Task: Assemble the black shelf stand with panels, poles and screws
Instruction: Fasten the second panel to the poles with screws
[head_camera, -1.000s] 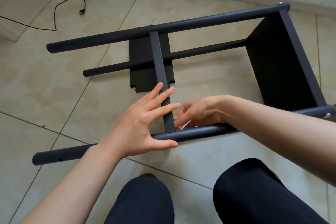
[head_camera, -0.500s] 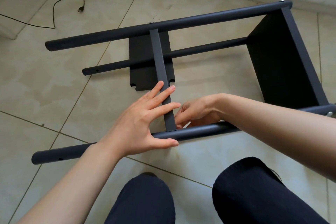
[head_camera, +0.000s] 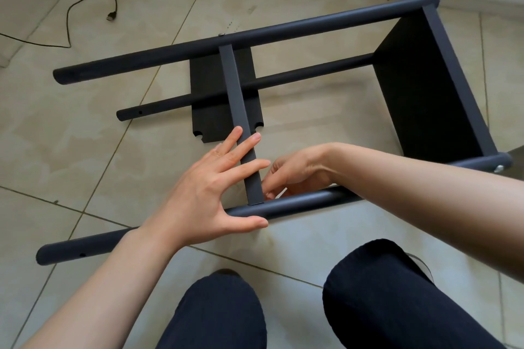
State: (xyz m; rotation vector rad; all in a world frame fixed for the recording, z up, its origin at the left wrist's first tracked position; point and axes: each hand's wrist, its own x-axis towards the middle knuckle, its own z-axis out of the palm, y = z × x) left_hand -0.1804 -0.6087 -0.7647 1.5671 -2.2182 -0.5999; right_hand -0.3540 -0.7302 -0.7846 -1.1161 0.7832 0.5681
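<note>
Fingers [head_camera: 243, 144] of our left hand [head_camera: 204, 198] spread flat against the middle panel [head_camera: 238, 110], thumb under the near pole [head_camera: 297, 202], while our right hand [head_camera: 295, 173] curls behind, its grip's contents hidden.

No legible text — no labels, numbers

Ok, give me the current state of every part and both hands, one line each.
Black shelf stand frame: lying on its side on the tiled floor.
Dark end panel: attached between the poles.
Dark middle panel: on edge, reaching the near pole.
Near black pole: raised, holes near its free end.
Left hand: straight fingers pressing the middle panel.
Right hand: fingers curled at the joint; contents hidden.
Black cable: loose on floor.
</note>
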